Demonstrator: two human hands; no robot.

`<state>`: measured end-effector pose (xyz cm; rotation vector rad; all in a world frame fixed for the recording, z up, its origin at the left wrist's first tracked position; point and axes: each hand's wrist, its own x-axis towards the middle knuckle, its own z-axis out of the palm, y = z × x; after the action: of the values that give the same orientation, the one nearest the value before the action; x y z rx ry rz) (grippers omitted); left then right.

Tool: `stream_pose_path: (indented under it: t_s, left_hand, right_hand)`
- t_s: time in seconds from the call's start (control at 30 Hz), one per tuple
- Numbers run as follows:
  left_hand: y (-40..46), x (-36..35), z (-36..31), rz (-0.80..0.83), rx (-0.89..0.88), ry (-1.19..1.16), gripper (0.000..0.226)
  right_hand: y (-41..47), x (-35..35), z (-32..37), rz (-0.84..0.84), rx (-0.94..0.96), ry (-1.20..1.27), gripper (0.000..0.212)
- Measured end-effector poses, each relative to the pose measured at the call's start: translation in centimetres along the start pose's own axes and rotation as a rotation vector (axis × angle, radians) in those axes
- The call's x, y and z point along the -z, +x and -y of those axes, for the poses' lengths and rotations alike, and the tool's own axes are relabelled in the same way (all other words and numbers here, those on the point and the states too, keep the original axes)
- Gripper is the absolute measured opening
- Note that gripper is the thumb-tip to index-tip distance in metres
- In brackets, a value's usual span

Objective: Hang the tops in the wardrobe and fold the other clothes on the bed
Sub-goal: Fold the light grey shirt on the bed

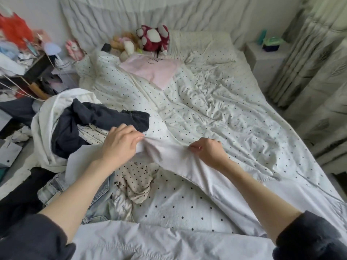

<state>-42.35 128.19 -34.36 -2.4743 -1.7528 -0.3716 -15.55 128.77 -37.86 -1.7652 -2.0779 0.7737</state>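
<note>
A: Well, how much is judged done, taken from the left across?

B: Little, it seems. At the left a heap is seen on the bed (216,113): a white garment (45,128) with dark jeans (90,119) tumbled over it, and nearer the camera a pale denim piece (75,192) and a crumpled dotted garment (137,182). None of these is folded. Further back, towards the middle, a pink top (152,70) is laid flat, near the soft toys (150,39). No wardrobe can be made out, so nothing can be said of tops already hung.

A: And the piece in hand?

B: A white cloth (187,166) is held stretched over the near part of the bed, draped down towards the camera. Whether it is a top cannot be told.

A: How is the grip described?

B: The left hand (120,145) is closed on the cloth's upper edge, which is pinched between thumb and fingertips. The right hand (208,152) is curled into a fist round a bunched fold of the same cloth. The two hands are kept apart, with the fabric pulled fairly taut between them.
</note>
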Motion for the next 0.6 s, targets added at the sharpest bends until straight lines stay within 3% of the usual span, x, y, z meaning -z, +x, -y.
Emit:
stream_pose_path:
  t_s: [0.07, 0.1, 0.2, 0.23, 0.27, 0.53, 0.6]
  left_hand:
    - [-0.8, 0.1, -0.2, -0.150, -0.062, 0.028, 0.017]
    - [-1.6, -0.1, -0.1, -0.068, -0.061, 0.024, 0.018]
    - [-4.7, -2.4, 0.9, 0.565, 0.059, 0.085, 0.026]
    - [-5.8, -3.3, 1.5, 0.710, 0.102, 0.117, 0.027]
    - [-6.7, -4.1, 2.2, 0.746, 0.135, 0.126, 0.026]
    - [-9.4, -5.4, 8.1, 0.109, 0.519, 0.147, 0.043]
    - [-9.8, -5.5, 10.6, 0.063, 0.713, 0.063, 0.048]
  right_hand:
    - [-0.6, -0.4, 0.1, -0.020, 0.067, -0.001, 0.021]
    - [-1.1, -0.9, 0.0, 0.017, 0.093, -0.015, 0.022]
    - [-2.3, -3.4, -0.7, 0.265, 0.083, -0.167, 0.029]
    - [-2.5, -4.2, -1.0, 0.311, 0.070, -0.205, 0.030]
    - [-2.4, -4.9, -1.3, 0.317, 0.060, -0.224, 0.030]
    - [3.0, -10.4, -0.2, 0.287, -0.002, -0.283, 0.043]
    - [5.3, -13.0, 1.4, 0.333, -0.010, -0.275, 0.044]
